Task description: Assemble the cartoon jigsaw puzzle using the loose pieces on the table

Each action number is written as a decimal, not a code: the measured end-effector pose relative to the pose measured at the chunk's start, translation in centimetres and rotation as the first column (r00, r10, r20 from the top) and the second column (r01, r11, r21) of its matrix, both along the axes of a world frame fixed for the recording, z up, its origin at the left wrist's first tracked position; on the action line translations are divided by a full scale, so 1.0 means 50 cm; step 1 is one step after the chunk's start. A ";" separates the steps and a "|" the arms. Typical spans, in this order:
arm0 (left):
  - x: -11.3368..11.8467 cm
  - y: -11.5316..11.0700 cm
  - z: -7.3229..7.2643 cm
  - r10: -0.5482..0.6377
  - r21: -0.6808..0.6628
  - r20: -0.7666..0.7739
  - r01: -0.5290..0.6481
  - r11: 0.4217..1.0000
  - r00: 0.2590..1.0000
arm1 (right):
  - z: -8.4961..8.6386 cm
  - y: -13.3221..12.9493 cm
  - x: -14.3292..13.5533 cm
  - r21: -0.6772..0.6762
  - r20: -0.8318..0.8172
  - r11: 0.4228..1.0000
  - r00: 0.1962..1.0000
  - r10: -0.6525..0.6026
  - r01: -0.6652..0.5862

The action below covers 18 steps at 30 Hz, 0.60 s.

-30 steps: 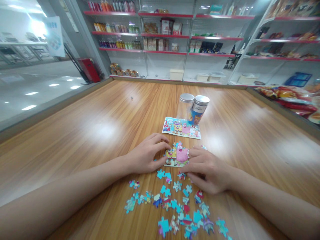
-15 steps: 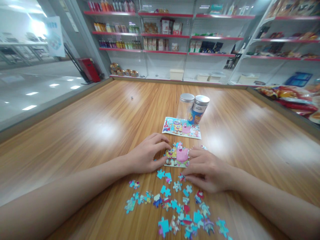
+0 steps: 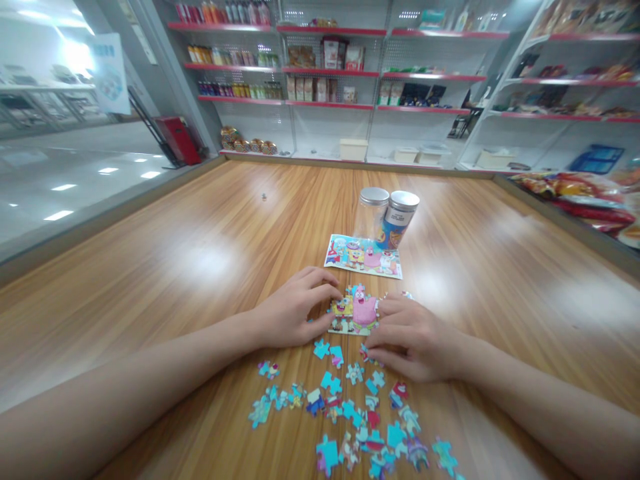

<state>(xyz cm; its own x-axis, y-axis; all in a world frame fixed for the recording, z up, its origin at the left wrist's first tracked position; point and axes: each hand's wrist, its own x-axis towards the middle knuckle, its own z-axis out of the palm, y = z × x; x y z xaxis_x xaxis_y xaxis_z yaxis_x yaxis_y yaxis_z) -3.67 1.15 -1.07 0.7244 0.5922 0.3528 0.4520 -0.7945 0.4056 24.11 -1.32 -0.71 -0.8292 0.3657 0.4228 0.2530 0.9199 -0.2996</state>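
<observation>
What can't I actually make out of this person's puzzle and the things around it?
All in the head view:
Where the joined puzzle section ends on the right: covered by the right hand.
Whether that hand grips or merely touches the red-and-blue piece: its fingers partly cover it.
Fine print on the jar label: too small, blurred.
The lowest loose piece: cut by the bottom edge.
The tiny far object: too small.

Sm. red-white-blue interlocking jigsaw pc.: slid slightly R. Bare R hand: shifted slightly, thumb closer to pc.
</observation>
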 end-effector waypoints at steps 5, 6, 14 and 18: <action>0.000 0.001 -0.002 -0.001 0.001 0.006 0.001 1.000 1.000 | -0.008 0.001 0.001 -0.008 0.008 1.000 1.000 -0.022 0.022; 0.000 0.001 -0.002 -0.003 0.001 0.006 0.003 1.000 1.000 | -0.007 0.000 0.001 -0.018 0.010 1.000 1.000 -0.022 0.023; 0.000 0.001 -0.002 -0.001 -0.002 -0.009 0.001 1.000 1.000 | 0.001 -0.003 -0.002 0.003 0.006 1.000 1.000 -0.014 0.014; 0.000 0.000 -0.001 0.001 0.002 -0.005 -0.001 1.000 1.000 | -0.003 -0.001 -0.003 0.023 0.003 0.999 1.000 -0.023 0.023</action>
<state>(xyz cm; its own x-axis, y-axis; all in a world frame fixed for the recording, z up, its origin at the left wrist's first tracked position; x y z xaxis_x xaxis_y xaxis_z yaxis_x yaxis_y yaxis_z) -3.66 1.16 -1.12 0.7258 0.5922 0.3500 0.4547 -0.7948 0.4018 23.96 -1.38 -0.86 -0.8222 0.3749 0.4283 0.2749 0.9204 -0.2781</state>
